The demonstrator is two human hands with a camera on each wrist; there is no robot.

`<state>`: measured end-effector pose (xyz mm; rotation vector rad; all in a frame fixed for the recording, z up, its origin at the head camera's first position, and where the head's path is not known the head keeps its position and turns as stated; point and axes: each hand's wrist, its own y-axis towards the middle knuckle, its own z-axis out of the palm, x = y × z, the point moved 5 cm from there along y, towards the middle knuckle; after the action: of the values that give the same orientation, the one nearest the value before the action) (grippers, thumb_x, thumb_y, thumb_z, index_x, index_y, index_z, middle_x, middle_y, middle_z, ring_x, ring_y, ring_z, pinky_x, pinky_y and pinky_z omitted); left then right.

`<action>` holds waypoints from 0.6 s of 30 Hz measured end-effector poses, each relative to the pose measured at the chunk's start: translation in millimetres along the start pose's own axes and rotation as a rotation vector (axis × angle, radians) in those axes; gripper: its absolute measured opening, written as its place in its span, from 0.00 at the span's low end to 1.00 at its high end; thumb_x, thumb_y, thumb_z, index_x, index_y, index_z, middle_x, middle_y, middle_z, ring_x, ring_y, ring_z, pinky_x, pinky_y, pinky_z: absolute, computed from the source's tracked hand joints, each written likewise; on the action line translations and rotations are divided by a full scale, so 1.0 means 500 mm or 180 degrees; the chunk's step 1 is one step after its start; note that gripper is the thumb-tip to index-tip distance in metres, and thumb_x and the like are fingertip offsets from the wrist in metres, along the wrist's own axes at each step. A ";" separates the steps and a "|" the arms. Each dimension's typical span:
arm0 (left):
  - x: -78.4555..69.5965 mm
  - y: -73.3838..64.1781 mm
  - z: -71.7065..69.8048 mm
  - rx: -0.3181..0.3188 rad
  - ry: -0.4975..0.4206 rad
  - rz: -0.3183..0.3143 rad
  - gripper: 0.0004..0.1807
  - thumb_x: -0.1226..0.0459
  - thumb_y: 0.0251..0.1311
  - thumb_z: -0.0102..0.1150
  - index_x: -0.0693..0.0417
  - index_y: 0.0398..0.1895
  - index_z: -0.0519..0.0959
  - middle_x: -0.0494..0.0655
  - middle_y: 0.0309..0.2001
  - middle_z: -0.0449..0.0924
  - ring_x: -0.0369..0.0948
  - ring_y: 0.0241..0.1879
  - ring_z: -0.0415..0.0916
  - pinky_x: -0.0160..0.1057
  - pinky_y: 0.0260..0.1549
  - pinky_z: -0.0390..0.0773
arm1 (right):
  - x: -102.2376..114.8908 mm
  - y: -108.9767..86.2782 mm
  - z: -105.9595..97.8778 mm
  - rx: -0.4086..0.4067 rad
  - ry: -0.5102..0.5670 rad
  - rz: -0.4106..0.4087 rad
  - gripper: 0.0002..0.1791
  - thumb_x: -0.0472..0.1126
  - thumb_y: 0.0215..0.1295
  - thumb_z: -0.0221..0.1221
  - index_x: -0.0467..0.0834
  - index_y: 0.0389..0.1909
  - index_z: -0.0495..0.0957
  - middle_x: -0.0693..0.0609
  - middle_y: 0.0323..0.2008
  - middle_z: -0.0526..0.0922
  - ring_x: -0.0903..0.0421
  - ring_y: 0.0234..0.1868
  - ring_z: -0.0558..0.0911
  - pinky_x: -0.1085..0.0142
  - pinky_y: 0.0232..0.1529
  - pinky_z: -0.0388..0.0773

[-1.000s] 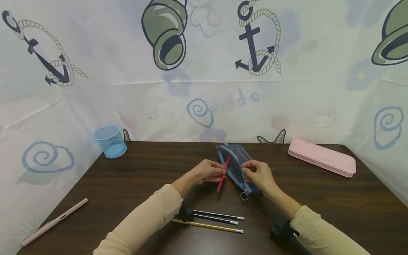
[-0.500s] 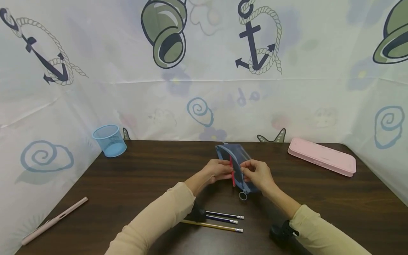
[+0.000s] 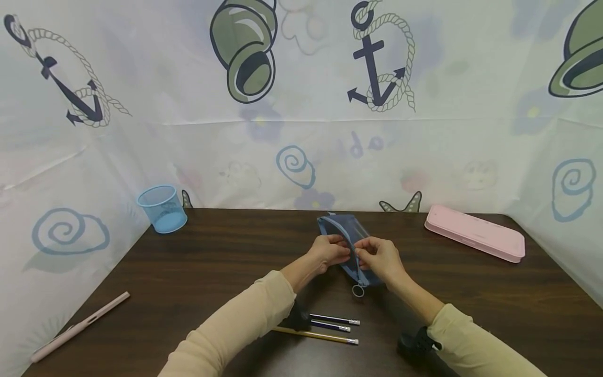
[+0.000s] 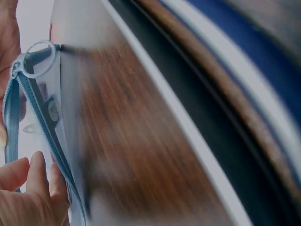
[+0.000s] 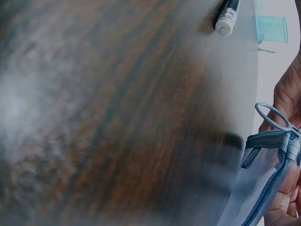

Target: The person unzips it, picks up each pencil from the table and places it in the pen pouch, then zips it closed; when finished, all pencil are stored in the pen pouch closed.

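Note:
A blue see-through zip pencil pouch [image 3: 354,226] stands with its mouth spread, a zip ring [image 3: 358,291] hanging at the near end. My right hand [image 3: 382,257] pinches the pouch's right edge between thumb and fingers. At the mouth from the left is my left hand [image 3: 330,250], its fingertips inside the opening. The left wrist view shows the left fingers [image 4: 37,181] fairly straight beside the zip, with no pencil visible in them. The red pencil is hidden in the head view; only a faint reddish trace shows through the pouch in the left wrist view.
Two dark pencils [image 3: 332,325] and a gold pencil [image 3: 325,336] lie in front, partly behind the left wrist's camera. A blue mesh cup [image 3: 165,212] stands back left, a pink case [image 3: 476,234] back right. One slim pink object [image 3: 80,329] lies front left.
My left hand has moved right, carrying the red pencil to the pouch mouth; the pencil has since gone out of sight. The right hand keeps its grip on the pouch edge.

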<state>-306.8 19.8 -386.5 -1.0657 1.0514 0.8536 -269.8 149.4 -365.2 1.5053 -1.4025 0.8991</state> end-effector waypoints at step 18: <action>0.001 -0.115 -0.083 0.1693 0.1599 -0.0314 0.16 0.72 0.60 0.58 0.67 0.52 0.76 0.49 0.40 0.82 0.36 0.37 0.79 0.40 0.45 0.81 | -0.003 -0.003 -0.008 0.0006 0.0062 -0.0045 0.07 0.28 0.60 0.58 0.28 0.38 0.79 0.46 0.25 0.81 0.62 0.22 0.78 0.71 0.24 0.80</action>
<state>-263.9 -35.7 -377.2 -0.8760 1.5246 0.1913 -268.3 153.6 -365.2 1.5021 -1.3758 0.9044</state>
